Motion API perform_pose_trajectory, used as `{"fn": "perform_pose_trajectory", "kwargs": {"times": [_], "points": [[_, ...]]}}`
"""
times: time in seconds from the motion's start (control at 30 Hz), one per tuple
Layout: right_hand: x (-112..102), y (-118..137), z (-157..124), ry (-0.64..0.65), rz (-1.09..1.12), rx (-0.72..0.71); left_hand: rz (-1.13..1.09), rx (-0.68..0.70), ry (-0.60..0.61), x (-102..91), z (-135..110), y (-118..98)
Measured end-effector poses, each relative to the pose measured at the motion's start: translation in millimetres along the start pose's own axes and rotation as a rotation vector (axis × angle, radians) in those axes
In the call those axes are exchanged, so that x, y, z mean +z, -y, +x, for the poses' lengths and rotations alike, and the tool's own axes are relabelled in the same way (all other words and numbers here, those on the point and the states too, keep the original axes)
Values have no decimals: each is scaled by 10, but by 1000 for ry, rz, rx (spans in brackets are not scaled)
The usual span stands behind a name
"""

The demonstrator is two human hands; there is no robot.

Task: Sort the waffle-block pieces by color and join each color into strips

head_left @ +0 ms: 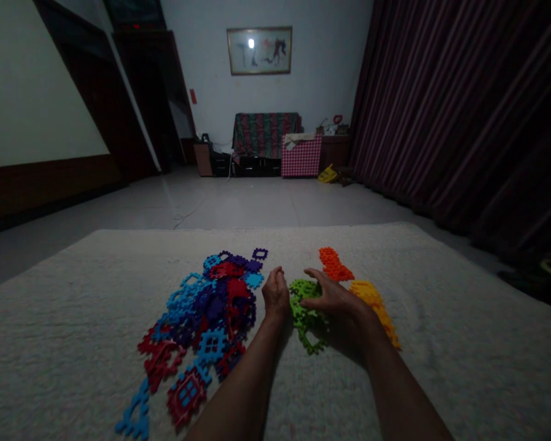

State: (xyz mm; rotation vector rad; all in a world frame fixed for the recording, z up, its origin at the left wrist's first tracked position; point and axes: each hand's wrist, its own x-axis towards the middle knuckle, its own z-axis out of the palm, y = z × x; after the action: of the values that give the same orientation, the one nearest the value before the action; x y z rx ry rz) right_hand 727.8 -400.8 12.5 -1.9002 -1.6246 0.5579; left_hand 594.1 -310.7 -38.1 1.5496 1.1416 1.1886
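Observation:
A heap of green toothed interlocking plastic pieces (305,316) lies on the pale mat between my hands. My left hand (276,295) stands on edge at the heap's left side, its fingers stretched out and its palm towards the green pieces. Over the right side of the heap curves my right hand (334,297), thumb and fingers apart. It covers part of the green pieces, and I cannot tell whether its fingertips touch them. Neither hand holds anything that I can see.
Left of my hands spreads a mixed pile of blue, red and purple pieces (215,303). Orange pieces (332,263) and yellow pieces (377,306) lie in separate groups on the right. The mat (441,318) covers the near floor; dark curtains (445,104) hang at the right.

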Motion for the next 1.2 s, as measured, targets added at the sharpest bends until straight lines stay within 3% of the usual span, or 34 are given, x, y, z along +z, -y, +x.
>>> {"fn": "perform_pose_trajectory", "kwargs": {"times": [0.17, 0.27, 0.57, 0.77, 1.07, 1.2], "points": [[-64, -66, -29, 67, -33, 21, 143, 220, 165, 72, -49, 49], [-41, 3, -23, 98, -139, 18, 195, 261, 228, 58, -62, 45], [48, 94, -17, 23, -66, 20, 122, 49, 122, -21, 11, -81], [2, 40, -10, 57, -79, 57, 134, 42, 63, -12, 48, -55], [-32, 190, -13, 53, -84, -17, 55, -49, 24, -31, 81, -68], [-22, 211, 41, -62, -22, -74, -13, -100, 9, -21, 92, -68]]}}
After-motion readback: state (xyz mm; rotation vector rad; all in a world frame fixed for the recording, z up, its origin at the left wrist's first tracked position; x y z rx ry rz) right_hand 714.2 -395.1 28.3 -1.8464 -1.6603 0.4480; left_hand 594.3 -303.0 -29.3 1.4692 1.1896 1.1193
